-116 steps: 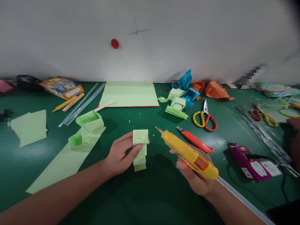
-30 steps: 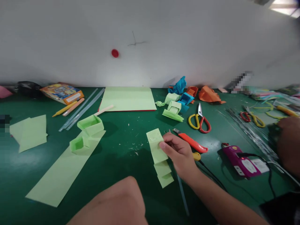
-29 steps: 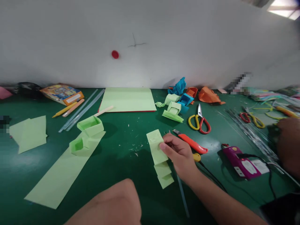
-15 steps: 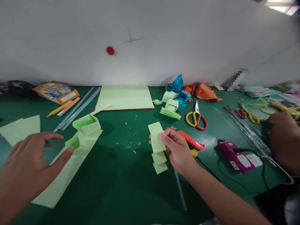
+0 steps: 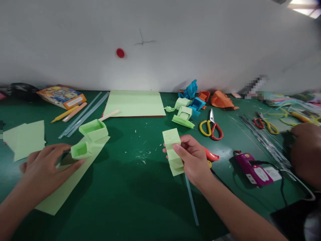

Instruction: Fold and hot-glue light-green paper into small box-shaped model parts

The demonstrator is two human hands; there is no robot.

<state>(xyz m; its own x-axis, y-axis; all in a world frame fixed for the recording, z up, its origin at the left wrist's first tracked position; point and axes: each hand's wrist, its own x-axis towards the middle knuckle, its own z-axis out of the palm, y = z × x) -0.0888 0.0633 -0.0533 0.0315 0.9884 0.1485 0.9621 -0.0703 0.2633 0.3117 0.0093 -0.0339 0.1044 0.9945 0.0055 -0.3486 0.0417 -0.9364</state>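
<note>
Folded paper strip (image 5: 173, 158) is pinched by the right hand (image 5: 194, 160) above the middle of the green table (image 5: 140, 204).
The left hand (image 5: 46, 167) has its thumb and fingers apart, around the small green box (image 5: 81, 150); I cannot tell if they press it. Inner walls show through its open side, and also in the larger green box (image 5: 94, 129) just behind; a long paper sheet (image 5: 64, 190) lies under them. The pale wall (image 5: 188, 43) bears a red disc (image 5: 120, 53). The red cutter (image 5: 212, 155) is partly hidden by the right hand; another person's hand (image 5: 307, 150), blurred, is cut by the picture's right edge.
</note>
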